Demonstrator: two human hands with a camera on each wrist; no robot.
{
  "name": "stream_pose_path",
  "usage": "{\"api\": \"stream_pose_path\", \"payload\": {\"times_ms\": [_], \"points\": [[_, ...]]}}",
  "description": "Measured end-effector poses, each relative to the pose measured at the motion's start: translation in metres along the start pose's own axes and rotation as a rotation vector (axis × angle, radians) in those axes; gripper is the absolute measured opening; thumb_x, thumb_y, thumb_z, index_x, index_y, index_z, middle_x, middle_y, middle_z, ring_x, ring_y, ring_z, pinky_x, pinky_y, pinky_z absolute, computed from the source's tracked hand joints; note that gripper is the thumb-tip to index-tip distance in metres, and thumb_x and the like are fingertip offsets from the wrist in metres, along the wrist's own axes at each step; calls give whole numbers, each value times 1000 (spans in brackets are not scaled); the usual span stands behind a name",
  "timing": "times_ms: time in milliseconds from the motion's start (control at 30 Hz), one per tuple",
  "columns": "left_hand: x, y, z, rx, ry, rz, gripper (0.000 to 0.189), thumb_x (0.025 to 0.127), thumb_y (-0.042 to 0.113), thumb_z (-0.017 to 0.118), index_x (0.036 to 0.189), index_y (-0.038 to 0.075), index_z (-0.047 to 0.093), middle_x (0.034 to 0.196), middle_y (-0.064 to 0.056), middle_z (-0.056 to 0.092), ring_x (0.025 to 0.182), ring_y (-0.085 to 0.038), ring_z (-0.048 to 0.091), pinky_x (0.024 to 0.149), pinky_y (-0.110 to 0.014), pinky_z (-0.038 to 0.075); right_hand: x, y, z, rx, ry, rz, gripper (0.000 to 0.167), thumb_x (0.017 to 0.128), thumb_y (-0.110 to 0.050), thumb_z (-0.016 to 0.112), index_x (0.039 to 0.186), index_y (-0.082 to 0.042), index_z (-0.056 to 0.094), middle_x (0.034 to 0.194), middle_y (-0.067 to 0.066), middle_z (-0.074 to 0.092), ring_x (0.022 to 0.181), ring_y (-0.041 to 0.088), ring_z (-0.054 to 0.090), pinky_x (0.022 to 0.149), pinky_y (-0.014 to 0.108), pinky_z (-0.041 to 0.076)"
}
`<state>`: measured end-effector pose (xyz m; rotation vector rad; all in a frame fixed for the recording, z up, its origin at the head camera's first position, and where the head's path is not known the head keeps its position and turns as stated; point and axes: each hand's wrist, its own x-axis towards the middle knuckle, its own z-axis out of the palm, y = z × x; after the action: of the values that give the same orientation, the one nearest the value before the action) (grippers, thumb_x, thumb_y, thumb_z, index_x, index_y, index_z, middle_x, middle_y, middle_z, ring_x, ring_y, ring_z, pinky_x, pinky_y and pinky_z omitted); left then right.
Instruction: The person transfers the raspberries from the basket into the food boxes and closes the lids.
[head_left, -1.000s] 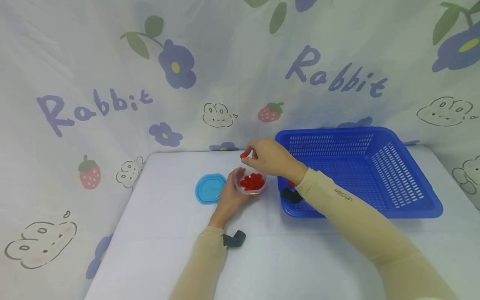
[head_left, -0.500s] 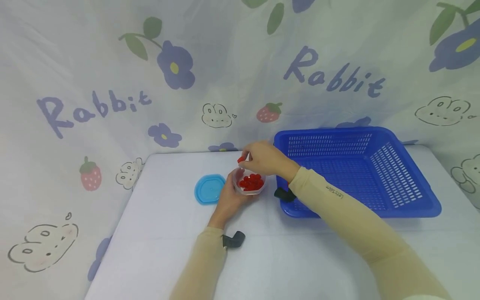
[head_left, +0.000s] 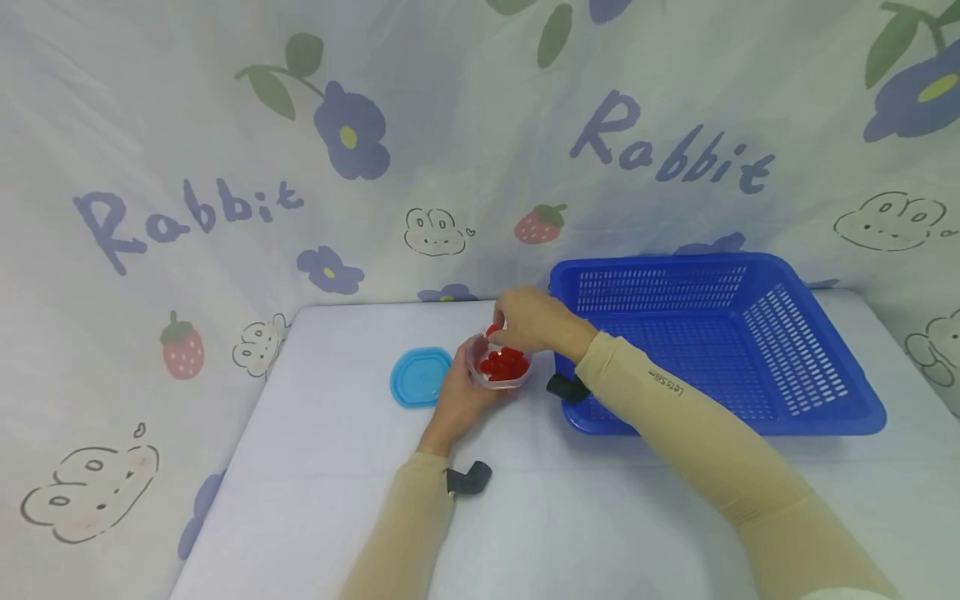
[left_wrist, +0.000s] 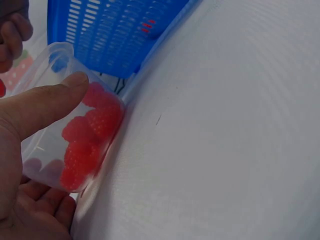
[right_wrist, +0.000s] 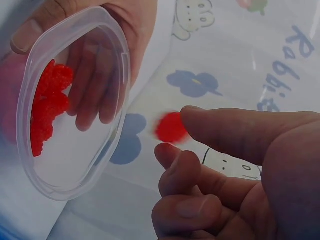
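My left hand (head_left: 459, 402) grips a clear plastic container (head_left: 474, 367), thumb on the near wall and fingers round the far side. It is tilted, with its mouth toward my right hand. Several red raspberries (left_wrist: 82, 145) lie at its bottom. Over the mouth is my right hand (head_left: 528, 321), thumb extended and fingers partly bent. In the right wrist view, a blurred single raspberry (right_wrist: 170, 127) is just off the thumb tip, with the index fingertip apart from it. It seems to be leaving the fingers. A light blue lid (head_left: 420, 378) lies left of the container.
A blue mesh basket (head_left: 720, 427) stands on the right of the white table (head_left: 300, 500), beneath my right forearm. Something red shows through its mesh (left_wrist: 147, 26) in the left wrist view. A patterned curtain (head_left: 465, 125) hangs behind the table.
My right hand has come down and a little nearer the container mouth. The raspberry was pinched in its fingertips and now appears loose below them. My left hand and the container stay put.
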<state>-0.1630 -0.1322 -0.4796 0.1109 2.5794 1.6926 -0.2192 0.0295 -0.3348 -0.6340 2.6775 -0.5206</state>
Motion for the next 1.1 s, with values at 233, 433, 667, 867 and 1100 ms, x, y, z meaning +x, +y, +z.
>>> {"api": "stream_pose_path", "payload": {"times_ms": [233, 433, 667, 867, 1100], "points": [[0, -1, 1, 5, -1, 14, 97, 77, 30, 88, 155, 22, 30, 153, 5, 44, 142, -19, 39, 111, -47, 41, -2, 0, 0, 13, -5, 2, 31, 96, -32, 67, 117, -9, 69, 94, 5, 67, 79, 17, 65, 66, 25, 57], [0, -2, 1, 2, -3, 34, 97, 78, 29, 88, 155, 20, 30, 153, 4, 44, 143, -21, 39, 112, -49, 39, -5, 2, -4, 20, 30, -19, 32, 96, -33, 66, 119, -10, 68, 93, 4, 69, 79, 18, 65, 66, 26, 57], [1, -1, 2, -5, 6, 26, 96, 77, 29, 89, 155, 21, 32, 153, 4, 45, 143, -20, 38, 114, -49, 38, -15, 13, -9, 35, 105, -58, 30, 96, -30, 68, 116, -9, 69, 96, 6, 70, 85, 21, 64, 72, 29, 58], [1, -1, 2, -3, 10, 20, 97, 77, 30, 89, 154, 22, 32, 152, 3, 46, 142, -20, 40, 113, -50, 37, -24, 24, -12, 79, 171, -92, 27, 96, -27, 68, 114, -7, 70, 93, 6, 70, 77, 20, 63, 66, 30, 57], [0, 1, 2, 7, 12, -1, 97, 78, 30, 88, 155, 23, 31, 153, 4, 45, 143, -21, 39, 112, -50, 39, -33, 36, -12, 106, 244, -90, 25, 96, -26, 68, 113, -7, 70, 85, 5, 68, 69, 19, 60, 61, 29, 54]]}}
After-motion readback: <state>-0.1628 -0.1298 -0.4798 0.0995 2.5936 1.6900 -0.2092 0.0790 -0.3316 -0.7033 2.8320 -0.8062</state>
